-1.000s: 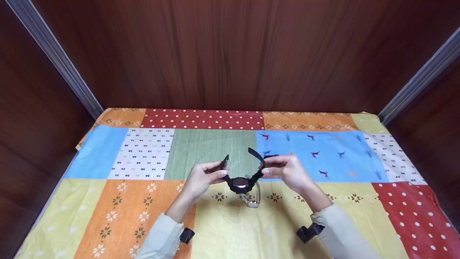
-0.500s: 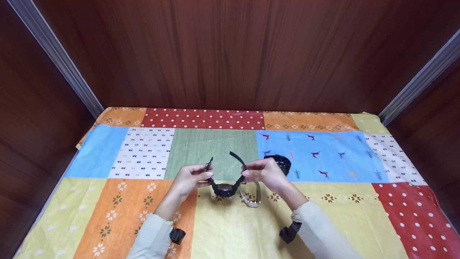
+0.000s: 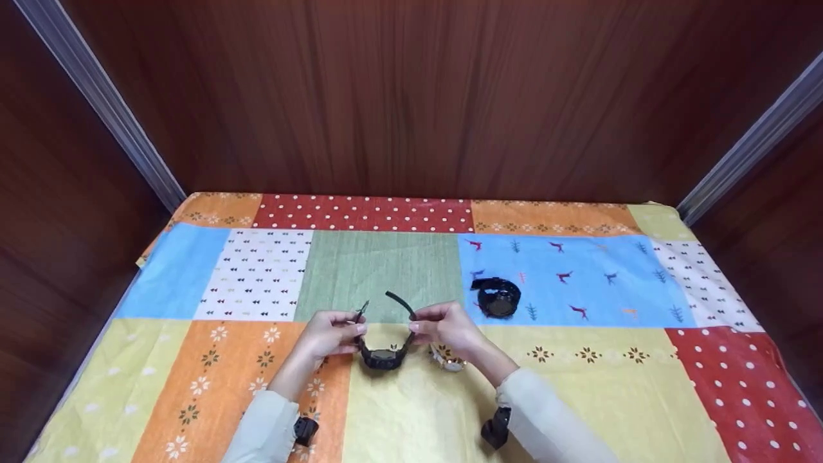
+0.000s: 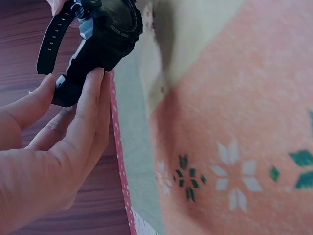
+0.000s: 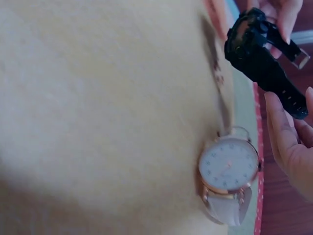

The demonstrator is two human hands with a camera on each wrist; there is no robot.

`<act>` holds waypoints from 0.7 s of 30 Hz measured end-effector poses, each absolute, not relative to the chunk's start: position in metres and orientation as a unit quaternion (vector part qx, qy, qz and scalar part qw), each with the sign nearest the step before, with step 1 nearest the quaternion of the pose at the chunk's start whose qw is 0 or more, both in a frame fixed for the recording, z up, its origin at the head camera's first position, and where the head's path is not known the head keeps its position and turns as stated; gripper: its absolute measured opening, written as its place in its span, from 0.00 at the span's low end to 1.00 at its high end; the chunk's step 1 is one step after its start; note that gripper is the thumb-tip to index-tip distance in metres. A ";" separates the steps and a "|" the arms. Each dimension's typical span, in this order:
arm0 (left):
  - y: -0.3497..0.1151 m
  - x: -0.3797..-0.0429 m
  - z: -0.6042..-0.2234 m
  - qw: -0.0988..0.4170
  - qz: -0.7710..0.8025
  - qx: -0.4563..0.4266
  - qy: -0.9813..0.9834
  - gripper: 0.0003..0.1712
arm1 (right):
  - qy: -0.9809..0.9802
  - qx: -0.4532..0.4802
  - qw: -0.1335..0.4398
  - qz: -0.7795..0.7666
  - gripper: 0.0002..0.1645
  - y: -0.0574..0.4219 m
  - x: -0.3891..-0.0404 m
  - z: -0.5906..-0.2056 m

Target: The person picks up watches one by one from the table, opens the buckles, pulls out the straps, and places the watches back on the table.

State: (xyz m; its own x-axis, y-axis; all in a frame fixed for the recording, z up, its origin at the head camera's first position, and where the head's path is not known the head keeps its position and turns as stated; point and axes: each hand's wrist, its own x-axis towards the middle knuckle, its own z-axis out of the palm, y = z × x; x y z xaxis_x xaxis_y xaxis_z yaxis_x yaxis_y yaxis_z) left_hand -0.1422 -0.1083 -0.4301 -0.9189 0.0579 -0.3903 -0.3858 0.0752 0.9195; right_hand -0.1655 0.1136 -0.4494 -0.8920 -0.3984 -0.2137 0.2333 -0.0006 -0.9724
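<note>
A black wristwatch [image 3: 383,360] with its strap unfastened hangs dial down between my two hands, its strap ends curving upward in the head view. My left hand [image 3: 326,335] pinches the buckle-end strap between thumb and fingers. On the other side my right hand [image 3: 450,326] pinches the strap half with the holes. The metal buckle [image 5: 302,59] shows in the right wrist view beyond the case. A white-strapped watch [image 5: 229,165] with a rose-gold rim lies on the cloth under my right hand, partly hidden by it in the head view.
A second black watch [image 3: 501,299], strap curled round, lies on the blue patch right of my hands. The patchwork tablecloth [image 3: 578,399] covers the table. Brown wood-grain panels [image 3: 411,96] with grey metal corner strips stand at the back and both sides.
Both hands have moved left and nearer the body, carrying the black watch. The second black watch has come fully into sight; my right hand now overlaps the white-strapped watch.
</note>
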 end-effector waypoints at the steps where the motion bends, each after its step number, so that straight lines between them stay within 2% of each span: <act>1: -0.109 -0.142 -0.431 0.165 0.665 -0.118 0.719 0.18 | 0.675 -0.061 0.226 -0.700 0.19 0.112 -0.165 -0.450; 7: -0.108 -0.143 -0.438 0.156 0.647 -0.137 0.734 0.16 | 0.691 -0.050 0.237 -0.681 0.20 0.107 -0.162 -0.451; 16: -0.106 -0.143 -0.437 0.145 0.641 -0.145 0.739 0.19 | 0.680 -0.068 0.234 -0.691 0.20 0.105 -0.161 -0.452; 21: -0.108 -0.143 -0.441 0.143 0.661 -0.127 0.725 0.17 | 0.660 -0.065 0.246 -0.707 0.21 0.104 -0.161 -0.453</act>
